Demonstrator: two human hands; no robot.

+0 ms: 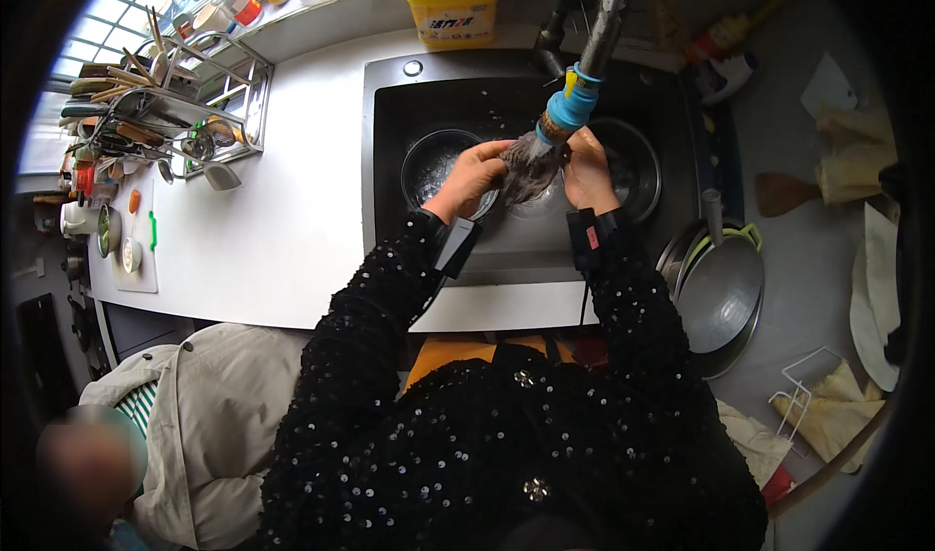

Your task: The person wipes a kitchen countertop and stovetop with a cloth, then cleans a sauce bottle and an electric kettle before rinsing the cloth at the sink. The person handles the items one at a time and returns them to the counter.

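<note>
My left hand (471, 179) and my right hand (586, 172) hold a limp, wet, grey-brown piece (527, 173) between them. Its ridged surface looks like a mushroom or a cloth; I cannot tell which. Right above it is the blue nozzle (570, 107) of the metal faucet (608, 22), with water running over the piece. Both hands are inside the dark sink (370, 186). A round bowl (406, 168) with water lies under my left hand. Behind my right hand stands another round bowl (657, 175), partly covered by the hand.
A yellow jug (451, 3) stands behind the sink. Left on the white counter (307, 186) are a metal utensil rack (256, 105) and a cutting board (146, 277). Stacked pans (719, 295) hang or lean at right. Another person (212, 419) is close at my left.
</note>
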